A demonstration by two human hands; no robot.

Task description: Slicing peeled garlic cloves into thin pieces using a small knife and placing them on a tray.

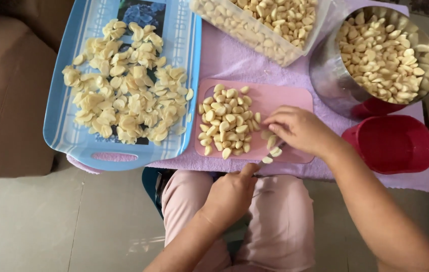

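While the right hand (300, 130) pinches 1 peeled garlic clove (273, 141) with narrowed fingers on the pink cutting board (275, 100), the left hand (230, 194) is closed around a knife (270, 155). Small, firm and slick, the clove looks best pinned by its sides.

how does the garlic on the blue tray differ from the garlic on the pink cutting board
The garlic on the blue tray is cut into flat slices; the garlic on the pink cutting board is whole peeled cloves. The tray garlic is spread thin and wide over most of the blue tray; the board garlic sits in a compact heap on the left part of the pink cutting board. Both are pale cream and peeled.
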